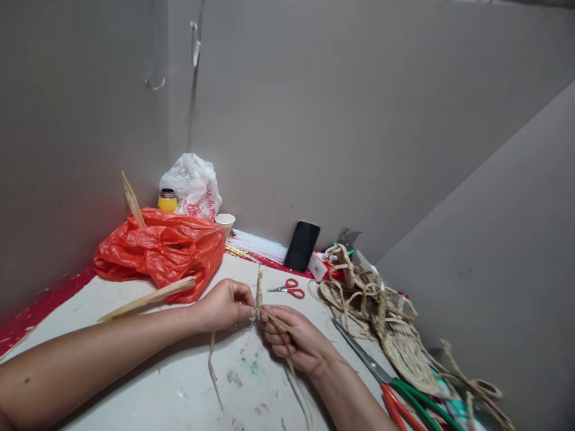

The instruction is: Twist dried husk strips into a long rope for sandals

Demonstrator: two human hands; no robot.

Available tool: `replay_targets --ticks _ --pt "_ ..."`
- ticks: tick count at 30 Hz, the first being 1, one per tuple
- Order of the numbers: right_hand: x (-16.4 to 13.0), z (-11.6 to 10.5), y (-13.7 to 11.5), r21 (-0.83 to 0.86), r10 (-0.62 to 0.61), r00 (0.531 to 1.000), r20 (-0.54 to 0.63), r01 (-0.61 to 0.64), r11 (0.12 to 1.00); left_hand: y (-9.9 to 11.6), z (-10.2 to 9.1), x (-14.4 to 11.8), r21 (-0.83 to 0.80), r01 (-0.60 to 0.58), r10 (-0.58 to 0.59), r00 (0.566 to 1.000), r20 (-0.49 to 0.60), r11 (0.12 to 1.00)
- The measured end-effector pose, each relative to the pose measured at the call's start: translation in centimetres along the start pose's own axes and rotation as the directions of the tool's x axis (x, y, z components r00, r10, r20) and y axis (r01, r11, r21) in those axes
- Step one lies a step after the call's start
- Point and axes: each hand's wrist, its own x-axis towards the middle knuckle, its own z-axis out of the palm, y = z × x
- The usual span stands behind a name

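My left hand (pixel 227 306) and my right hand (pixel 294 341) meet over the white table sheet (pixel 188 377), fingers pinched together. Between their fingertips a short, thin straw cord (pixel 259 287) stands upright. My left hand is closed on its lower end, which the fingers partly hide. A flat straw strip (pixel 279 323) passes through my right hand's pinch, and its tail hangs below the palm. Another narrow strip (pixel 212 365) dangles beneath my left hand. Just beyond the right hand lie small red-handled scissors (pixel 294 288).
On the left, a red plastic bag (pixel 166 245) carries straw leaves. Behind it are a yellow jar (pixel 168 200), a white bag (pixel 193 179) and a paper cup (pixel 225 222). A phone (pixel 302 245) leans on the wall. Large scissors (pixel 377 368) and braided straw pieces (pixel 404 353) lie right.
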Motion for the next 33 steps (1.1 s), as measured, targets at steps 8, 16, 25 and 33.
replay_targets --ticks 8,16,25,33 --pt "0.27 -0.27 0.51 -0.077 -0.042 0.999 -0.032 0.039 0.996 -0.29 0.35 -0.32 0.213 -0.027 0.04 0.998 -0.056 0.977" --pt "0.19 -0.18 0.52 -0.135 -0.046 0.999 -0.014 0.044 0.99 0.23 0.14 -0.29 0.283 -0.023 0.03 0.999 -0.02 0.959" --pt "0.4 -0.06 0.86 -0.14 -0.035 0.999 -0.037 0.03 0.99 0.28 0.65 -0.69 0.521 -0.054 0.112 0.991 -0.08 0.852" --pt "0.19 0.13 0.71 -0.177 -0.052 0.998 -0.03 0.046 0.983 -0.36 0.98 -0.44 0.216 -0.014 0.039 0.993 -0.111 0.976"
